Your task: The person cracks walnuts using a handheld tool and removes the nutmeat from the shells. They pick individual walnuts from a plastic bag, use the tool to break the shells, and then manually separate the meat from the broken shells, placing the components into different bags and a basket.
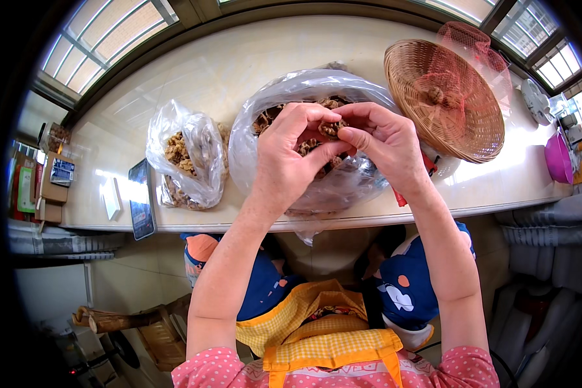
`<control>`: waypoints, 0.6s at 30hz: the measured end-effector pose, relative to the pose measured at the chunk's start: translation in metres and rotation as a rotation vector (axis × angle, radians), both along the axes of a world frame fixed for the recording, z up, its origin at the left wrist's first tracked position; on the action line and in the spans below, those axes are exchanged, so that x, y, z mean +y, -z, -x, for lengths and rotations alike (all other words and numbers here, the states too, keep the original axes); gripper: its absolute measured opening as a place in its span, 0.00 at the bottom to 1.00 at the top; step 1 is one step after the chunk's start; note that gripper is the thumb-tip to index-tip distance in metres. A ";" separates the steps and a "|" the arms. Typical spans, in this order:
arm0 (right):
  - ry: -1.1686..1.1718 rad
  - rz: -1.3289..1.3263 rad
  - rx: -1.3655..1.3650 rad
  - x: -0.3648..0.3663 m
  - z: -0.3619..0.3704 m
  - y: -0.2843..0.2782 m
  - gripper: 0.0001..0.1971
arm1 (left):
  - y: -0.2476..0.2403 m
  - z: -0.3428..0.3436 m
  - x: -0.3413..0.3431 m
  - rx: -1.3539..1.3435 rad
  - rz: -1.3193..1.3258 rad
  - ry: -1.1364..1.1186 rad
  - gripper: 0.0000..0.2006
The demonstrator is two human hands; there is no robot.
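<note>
Pinching a craggy walnut [330,130] over a crinkled plastic bag [242,150].

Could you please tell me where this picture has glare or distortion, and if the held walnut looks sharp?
Head view: glare whitens the table at right and beside the phone-like device; fisheye distortion bends the table's edges; light is uneven, dimmer below the table; the held walnut looks fairly sharp.

Brown walnut [330,130], wrinkled, pinched, partly hidden
</note>
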State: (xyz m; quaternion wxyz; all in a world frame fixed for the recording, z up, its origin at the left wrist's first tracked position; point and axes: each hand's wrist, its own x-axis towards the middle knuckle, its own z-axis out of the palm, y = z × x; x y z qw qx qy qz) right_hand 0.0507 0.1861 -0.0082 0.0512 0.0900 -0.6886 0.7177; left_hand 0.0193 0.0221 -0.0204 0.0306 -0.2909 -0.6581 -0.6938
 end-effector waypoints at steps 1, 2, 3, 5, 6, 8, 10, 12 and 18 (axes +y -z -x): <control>0.002 0.000 0.000 0.000 0.000 -0.001 0.12 | 0.000 0.001 -0.002 0.000 0.000 0.002 0.15; -0.009 -0.002 -0.010 0.000 -0.001 -0.002 0.12 | -0.001 0.001 -0.005 0.041 0.058 0.019 0.14; -0.020 -0.003 -0.020 0.001 -0.001 -0.003 0.11 | -0.002 0.002 -0.008 0.081 0.117 0.037 0.14; -0.029 -0.006 -0.024 0.002 -0.001 -0.002 0.11 | -0.006 0.001 -0.009 0.097 0.161 0.015 0.13; -0.040 -0.008 -0.029 0.002 0.000 -0.001 0.11 | -0.008 0.000 -0.009 0.112 0.206 -0.010 0.13; -0.021 -0.022 -0.026 0.000 0.000 0.000 0.10 | -0.007 -0.001 -0.009 0.113 0.206 -0.030 0.12; 0.000 -0.038 -0.026 -0.001 0.001 0.001 0.10 | -0.007 -0.003 -0.005 0.112 0.204 -0.047 0.12; 0.022 0.073 -0.018 -0.004 0.002 0.002 0.09 | -0.008 -0.007 0.000 0.098 0.150 -0.115 0.11; 0.000 0.198 -0.061 -0.005 0.003 0.004 0.10 | -0.002 -0.005 0.001 0.179 0.170 -0.189 0.11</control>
